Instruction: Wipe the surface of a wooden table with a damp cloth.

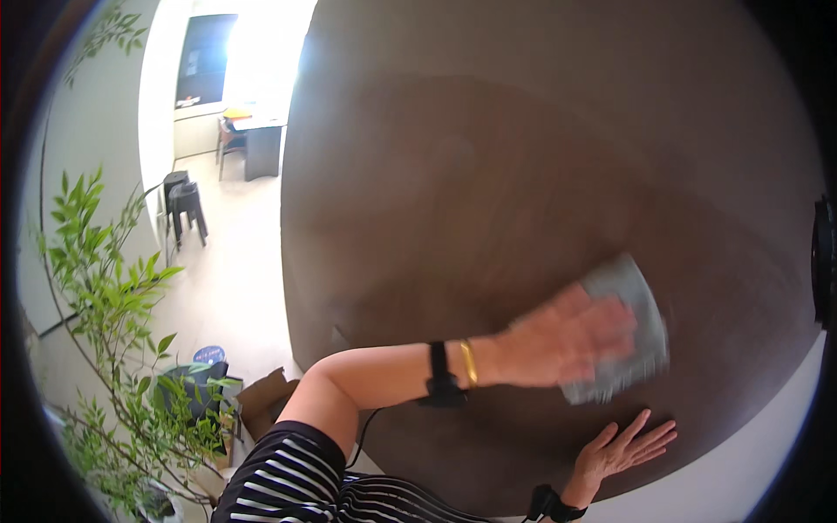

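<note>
My left hand (575,337), blurred, lies over a grey-green cloth (644,327) and presses it against a large dark brown surface (458,216). The cloth spreads out past the fingers on the upper, right and lower sides. A gold bangle (469,363) and a black wrist strap (443,376) circle that arm. Below and to the right, my right hand (624,448) rests with fingers spread near the lower edge of the brown surface, holding nothing. It wears a black strap (556,503) at the wrist.
A leafy green plant (124,307) stands at the left. Farther back are black stools (186,202) and a desk (263,153) with a chair. An open cardboard box (265,399) sits by my left elbow. A thin black cable (361,438) hangs below my left forearm.
</note>
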The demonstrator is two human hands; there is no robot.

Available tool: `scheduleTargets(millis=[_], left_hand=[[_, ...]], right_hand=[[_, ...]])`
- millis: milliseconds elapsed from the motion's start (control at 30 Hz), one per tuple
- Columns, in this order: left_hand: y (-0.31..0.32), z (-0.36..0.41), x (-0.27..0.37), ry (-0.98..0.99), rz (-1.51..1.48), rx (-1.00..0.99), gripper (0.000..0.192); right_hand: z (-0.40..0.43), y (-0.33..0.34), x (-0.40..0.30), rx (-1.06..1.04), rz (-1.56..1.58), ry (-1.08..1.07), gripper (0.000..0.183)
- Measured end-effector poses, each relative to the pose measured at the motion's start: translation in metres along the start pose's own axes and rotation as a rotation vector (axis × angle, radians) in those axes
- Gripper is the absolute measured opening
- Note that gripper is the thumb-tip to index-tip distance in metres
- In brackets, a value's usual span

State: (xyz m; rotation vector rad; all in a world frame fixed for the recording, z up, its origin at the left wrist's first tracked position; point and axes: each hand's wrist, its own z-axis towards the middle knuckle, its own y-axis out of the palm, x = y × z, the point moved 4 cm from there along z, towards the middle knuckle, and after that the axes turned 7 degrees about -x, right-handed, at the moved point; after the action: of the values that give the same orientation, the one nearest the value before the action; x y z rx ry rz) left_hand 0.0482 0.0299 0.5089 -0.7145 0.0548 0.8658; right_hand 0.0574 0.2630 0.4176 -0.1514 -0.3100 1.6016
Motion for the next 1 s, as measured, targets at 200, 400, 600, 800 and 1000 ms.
scheduleTargets(millis=[200, 400, 600, 800, 1000], left_hand=[[0.044, -0.019, 0.025, 0.292, -0.057, -0.144, 0.053], [-0.048, -0.046, -0.090, -0.111, 0.178, 0.018, 0.065], [-0.115, -0.166, -0.256, -0.676, 0.352, 0.209, 0.069], [-0.139, -0.359, -0.416, -1.345, 0.283, 0.413, 0.064], [-0.124, -0.269, -0.376, -1.170, 0.307, 0.603, 0.063]], right_hand=[[0.005, -0.008, -0.002, 0.065, 0.016, -0.051, 0.052], [0.012, -0.024, -0.016, 0.070, 0.093, -0.015, 0.056], [0.017, -0.023, -0.027, 0.123, 0.043, -0.021, 0.055], [0.021, -0.028, -0.046, 0.106, 0.052, -0.054, 0.053], [0.044, -0.047, -0.150, 0.087, 0.175, -0.071, 0.043]])
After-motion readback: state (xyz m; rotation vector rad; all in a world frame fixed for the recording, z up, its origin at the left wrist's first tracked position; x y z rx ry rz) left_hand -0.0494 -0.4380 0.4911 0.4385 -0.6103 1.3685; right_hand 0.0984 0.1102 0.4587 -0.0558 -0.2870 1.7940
